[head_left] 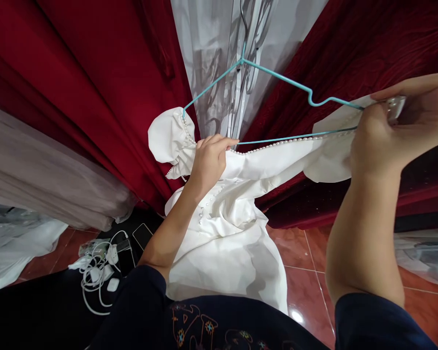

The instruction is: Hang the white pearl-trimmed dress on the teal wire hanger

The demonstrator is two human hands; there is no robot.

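Observation:
A white dress (237,233) with pearl trim along its neckline hangs on a light blue wire hanger (277,74). My left hand (210,158) is closed on the pearl-edged neckline near the hanger's lower bar, toward the left puff sleeve (168,136). At the hanger's right end, my right hand (397,124) is closed round the dress's right shoulder, with pearls showing between thumb and fingers. The right puff sleeve (328,160) spreads out beside that hand. The skirt falls down toward my body, and my left forearm crosses in front of part of it.
Red curtains (105,73) and a sheer white curtain (211,43) hang behind the hanger. At lower left, white cables (95,272), chargers and phones lie on a black surface (32,311). Reddish tiles (302,287) cover the floor.

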